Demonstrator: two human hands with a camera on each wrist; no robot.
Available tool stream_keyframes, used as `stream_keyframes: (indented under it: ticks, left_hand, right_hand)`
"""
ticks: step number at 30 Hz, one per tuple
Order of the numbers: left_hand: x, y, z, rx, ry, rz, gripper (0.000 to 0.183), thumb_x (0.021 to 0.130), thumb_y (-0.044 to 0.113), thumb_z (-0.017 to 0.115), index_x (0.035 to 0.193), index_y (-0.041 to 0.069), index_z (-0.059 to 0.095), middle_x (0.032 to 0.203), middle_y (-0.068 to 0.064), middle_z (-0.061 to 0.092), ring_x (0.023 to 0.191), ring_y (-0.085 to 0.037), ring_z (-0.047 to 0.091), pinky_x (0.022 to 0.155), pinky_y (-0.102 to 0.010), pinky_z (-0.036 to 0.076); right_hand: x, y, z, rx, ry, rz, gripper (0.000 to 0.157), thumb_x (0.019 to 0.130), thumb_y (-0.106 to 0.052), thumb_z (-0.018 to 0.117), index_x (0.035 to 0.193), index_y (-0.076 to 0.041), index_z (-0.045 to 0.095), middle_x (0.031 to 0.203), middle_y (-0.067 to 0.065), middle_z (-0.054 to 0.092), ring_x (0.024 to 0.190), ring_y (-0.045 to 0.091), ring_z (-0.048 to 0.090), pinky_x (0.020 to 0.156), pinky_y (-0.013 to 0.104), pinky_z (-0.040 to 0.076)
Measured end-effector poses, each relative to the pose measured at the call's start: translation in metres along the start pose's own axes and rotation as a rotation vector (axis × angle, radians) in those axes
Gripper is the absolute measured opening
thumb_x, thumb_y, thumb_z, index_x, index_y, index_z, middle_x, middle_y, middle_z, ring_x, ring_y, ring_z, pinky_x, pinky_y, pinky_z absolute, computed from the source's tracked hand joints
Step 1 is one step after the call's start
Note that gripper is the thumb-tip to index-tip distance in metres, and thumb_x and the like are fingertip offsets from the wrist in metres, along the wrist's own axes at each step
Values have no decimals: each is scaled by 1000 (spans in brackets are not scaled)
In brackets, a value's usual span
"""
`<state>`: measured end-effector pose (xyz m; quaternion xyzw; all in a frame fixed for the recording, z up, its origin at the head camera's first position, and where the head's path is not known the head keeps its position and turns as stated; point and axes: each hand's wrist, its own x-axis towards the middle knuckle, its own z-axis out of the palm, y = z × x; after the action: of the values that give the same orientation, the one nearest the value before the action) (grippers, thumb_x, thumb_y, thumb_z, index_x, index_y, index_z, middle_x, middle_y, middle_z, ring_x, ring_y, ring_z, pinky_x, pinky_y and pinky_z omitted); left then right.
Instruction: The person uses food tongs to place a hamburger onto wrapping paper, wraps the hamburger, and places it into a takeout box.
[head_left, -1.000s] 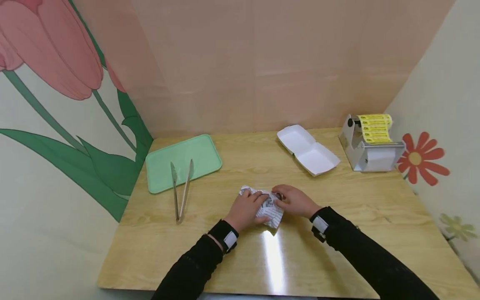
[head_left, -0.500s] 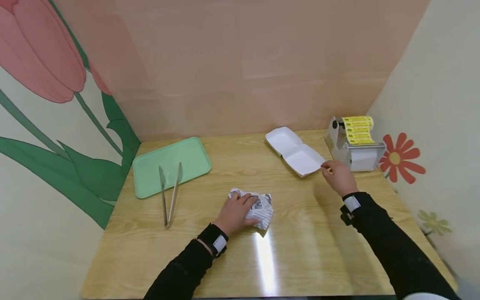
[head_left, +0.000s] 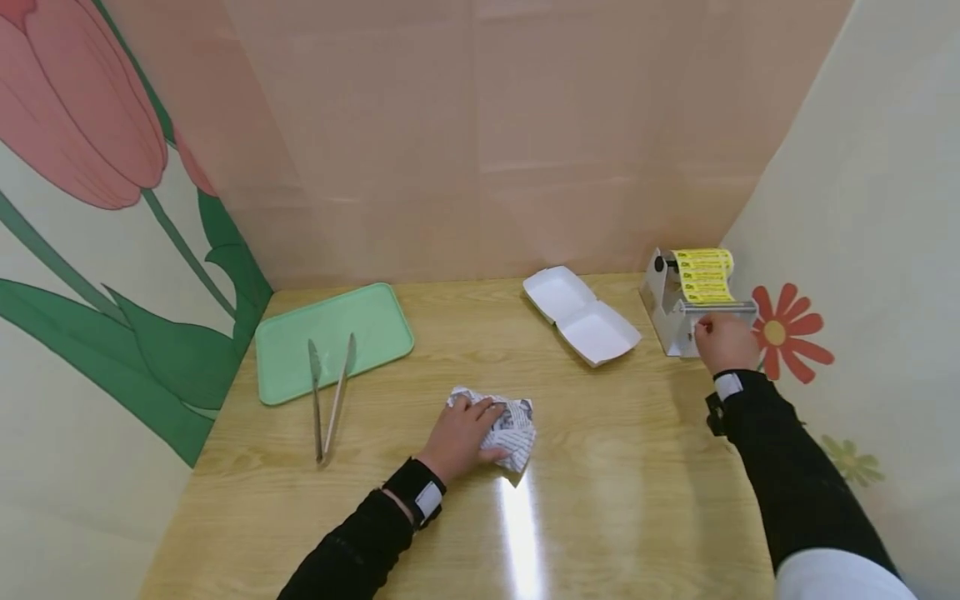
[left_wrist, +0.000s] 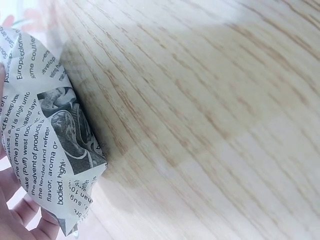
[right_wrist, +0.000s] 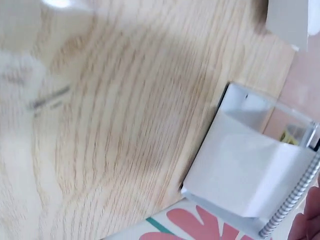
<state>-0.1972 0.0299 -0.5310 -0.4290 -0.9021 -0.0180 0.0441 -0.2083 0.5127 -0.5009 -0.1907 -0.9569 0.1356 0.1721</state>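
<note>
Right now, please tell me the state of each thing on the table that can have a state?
Clamshell box: open, empty.
Paper-wrapped bundle: wrapped shut, held down by left hand.
Tongs: lying partly on green tray, arms apart.
Label dispenser: loaded with yellow labels; right hand at its front.

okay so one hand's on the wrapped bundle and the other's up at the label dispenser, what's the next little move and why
Probably pinch the free end of the yellow labels and peel one off. The right hand is already at the front of the label dispenser, while the left hand presses the paper-wrapped bundle down on the table, apparently unsealed.
</note>
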Motion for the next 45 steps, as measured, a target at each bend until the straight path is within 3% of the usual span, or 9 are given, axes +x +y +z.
stream_keyframes:
  ticks: [10,15,25,30,35,45]
  left_hand:
    - [-4,-1,0,31,-20,12,76,86,69,52,143,18,49,141,-4,53,117,-26,50,96,-40,45]
    - [-6,1,0,32,-21,12,76,86,69,53,143,19,50,140,-3,54,117,-26,50,96,-40,45]
    - [-5,4,6,18,4,35,75,87,68,51,142,18,51,139,-4,55,116,-26,51,95,-40,45]
    - [-5,5,9,17,2,28,74,86,69,51,142,19,51,139,-4,55,117,-25,51,96,-39,45]
    - [-2,3,10,13,42,28,74,86,69,52,140,19,52,137,-4,56,115,-25,51,94,-40,45]
    - [2,-3,6,29,45,20,74,87,68,51,141,18,51,138,-4,55,114,-25,51,94,-41,45]
  right_hand:
    - [19,8,9,-95,39,21,27,95,-14,50,100,9,62,87,31,62,71,44,57,62,56,44]
    - [24,9,14,-157,10,24,26,96,-15,51,100,9,61,81,28,59,66,40,54,56,51,41]
    - [29,9,6,-248,11,-88,21,92,-11,58,89,10,62,61,21,54,54,35,49,51,48,40]
    - [30,8,0,-285,25,-148,18,89,-7,60,84,9,63,61,21,53,53,35,49,50,48,39]
    - [42,14,1,-291,16,-184,17,88,-7,59,82,8,63,61,19,52,54,35,49,49,48,39]
    - [58,11,1,-274,29,-217,20,88,-6,55,76,10,59,60,19,51,53,36,50,49,51,40]
